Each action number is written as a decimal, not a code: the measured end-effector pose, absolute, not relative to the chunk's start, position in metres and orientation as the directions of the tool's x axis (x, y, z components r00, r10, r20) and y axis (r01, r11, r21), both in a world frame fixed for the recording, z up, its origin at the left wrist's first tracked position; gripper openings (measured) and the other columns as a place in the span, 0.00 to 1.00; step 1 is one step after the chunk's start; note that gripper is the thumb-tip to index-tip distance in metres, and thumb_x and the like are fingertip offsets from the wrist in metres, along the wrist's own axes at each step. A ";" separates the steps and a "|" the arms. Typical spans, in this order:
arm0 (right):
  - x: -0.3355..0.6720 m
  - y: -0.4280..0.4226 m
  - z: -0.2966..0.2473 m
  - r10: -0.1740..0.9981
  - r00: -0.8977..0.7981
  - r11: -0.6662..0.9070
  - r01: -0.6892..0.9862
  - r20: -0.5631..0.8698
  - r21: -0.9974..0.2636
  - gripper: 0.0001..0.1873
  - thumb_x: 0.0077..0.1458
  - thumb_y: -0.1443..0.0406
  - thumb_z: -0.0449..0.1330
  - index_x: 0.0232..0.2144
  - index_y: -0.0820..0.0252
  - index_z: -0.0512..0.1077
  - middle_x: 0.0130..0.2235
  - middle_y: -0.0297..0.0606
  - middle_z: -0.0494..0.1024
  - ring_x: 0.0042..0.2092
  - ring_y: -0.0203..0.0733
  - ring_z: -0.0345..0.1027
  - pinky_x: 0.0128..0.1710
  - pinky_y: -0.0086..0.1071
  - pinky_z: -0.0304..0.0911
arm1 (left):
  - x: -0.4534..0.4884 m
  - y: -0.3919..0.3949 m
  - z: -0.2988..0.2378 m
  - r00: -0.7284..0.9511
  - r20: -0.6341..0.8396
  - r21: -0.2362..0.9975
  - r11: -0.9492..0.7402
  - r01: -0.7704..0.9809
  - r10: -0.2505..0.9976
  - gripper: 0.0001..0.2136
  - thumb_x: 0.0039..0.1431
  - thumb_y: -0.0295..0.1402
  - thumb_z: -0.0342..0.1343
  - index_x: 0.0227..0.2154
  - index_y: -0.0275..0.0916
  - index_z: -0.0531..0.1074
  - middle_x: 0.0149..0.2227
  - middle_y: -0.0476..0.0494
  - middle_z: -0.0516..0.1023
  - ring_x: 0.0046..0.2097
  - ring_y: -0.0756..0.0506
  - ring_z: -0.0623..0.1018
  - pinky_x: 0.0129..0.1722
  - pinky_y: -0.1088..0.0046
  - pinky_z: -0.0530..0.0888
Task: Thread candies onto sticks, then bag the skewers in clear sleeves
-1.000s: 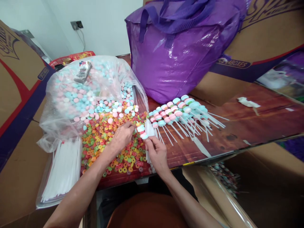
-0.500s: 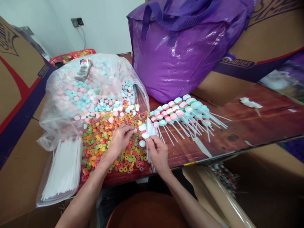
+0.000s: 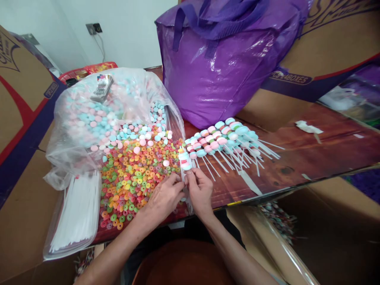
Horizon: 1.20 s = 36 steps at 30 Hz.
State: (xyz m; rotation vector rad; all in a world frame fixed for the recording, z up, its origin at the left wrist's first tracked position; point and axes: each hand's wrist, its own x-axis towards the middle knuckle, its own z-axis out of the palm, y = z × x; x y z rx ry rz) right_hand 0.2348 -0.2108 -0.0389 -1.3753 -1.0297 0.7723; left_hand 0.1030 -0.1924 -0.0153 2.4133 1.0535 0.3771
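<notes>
My right hand (image 3: 200,192) is closed, its thumb and fingertips pinching the lower part of a candy skewer (image 3: 185,161). Pale blue, white and pink disc-shaped sweets are stacked on that skewer, which points away from me. My left hand (image 3: 166,194) meets it just below the stack, fingers pressed together; what they grip is hidden. Under and beside the skewer lies a bundle of white sticks (image 3: 183,174). Colourful gummy rings (image 3: 127,186) spread to the left of my hands, with a pink disc sweet (image 3: 166,162) lying on them.
Finished-looking candy skewers (image 3: 222,140) lie in a pile to the right. A clear plastic bag (image 3: 74,95) spills pastel discs at the back left. White sticks (image 3: 75,213) fill a pouch at the left. A purple bag (image 3: 213,79) and cardboard boxes (image 3: 332,51) stand behind.
My left hand has moved right and toward me, away from the pink disc, to join my right hand at the skewer. The blue disc by my right fingertips is out of sight.
</notes>
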 end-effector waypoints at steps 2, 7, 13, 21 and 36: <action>0.236 -0.209 -0.039 0.931 0.342 0.066 0.184 0.127 -0.981 0.13 0.61 0.61 0.54 0.25 0.57 0.66 0.22 0.29 0.66 0.25 0.35 0.60 0.27 0.28 0.57 | 0.100 -0.196 -0.014 0.686 0.062 0.525 -0.609 0.595 0.725 0.06 0.63 0.28 0.52 0.38 0.38 0.74 0.44 0.41 0.72 0.44 0.45 0.74 0.44 0.67 0.75; 0.236 -0.190 -0.029 0.958 0.225 0.065 0.437 0.179 -0.897 0.07 0.58 0.61 0.57 0.29 0.57 0.69 0.25 0.30 0.70 0.27 0.37 0.62 0.29 0.29 0.57 | 0.095 -0.205 -0.017 0.762 0.136 0.497 -0.709 0.500 0.633 0.08 0.64 0.26 0.51 0.39 0.40 0.76 0.42 0.42 0.74 0.46 0.43 0.74 0.44 0.68 0.75; 0.219 -0.157 -0.021 0.985 0.090 0.050 0.668 0.148 -0.742 0.07 0.56 0.63 0.59 0.26 0.57 0.69 0.22 0.30 0.69 0.24 0.37 0.58 0.26 0.30 0.48 | 0.078 -0.207 -0.022 0.495 0.202 0.762 -0.453 0.463 0.845 0.06 0.64 0.29 0.52 0.37 0.40 0.75 0.40 0.43 0.76 0.40 0.47 0.77 0.43 0.71 0.74; 0.210 -0.149 -0.033 0.982 0.134 -0.003 0.711 0.131 -0.703 0.03 0.56 0.66 0.60 0.29 0.57 0.72 0.25 0.35 0.73 0.27 0.40 0.63 0.27 0.31 0.48 | 0.053 -0.189 -0.021 0.026 -0.086 0.991 0.083 0.101 0.996 0.13 0.58 0.40 0.59 0.41 0.38 0.73 0.24 0.50 0.75 0.27 0.49 0.75 0.27 0.75 0.71; 0.200 -0.192 -0.013 0.962 0.135 0.190 0.299 0.238 -0.935 0.16 0.57 0.60 0.59 0.21 0.56 0.58 0.22 0.26 0.59 0.25 0.33 0.53 0.25 0.27 0.51 | 0.074 -0.179 -0.020 0.063 -0.266 0.900 0.272 -0.341 0.962 0.21 0.52 0.45 0.65 0.45 0.37 0.78 0.42 0.39 0.82 0.44 0.42 0.81 0.48 0.61 0.78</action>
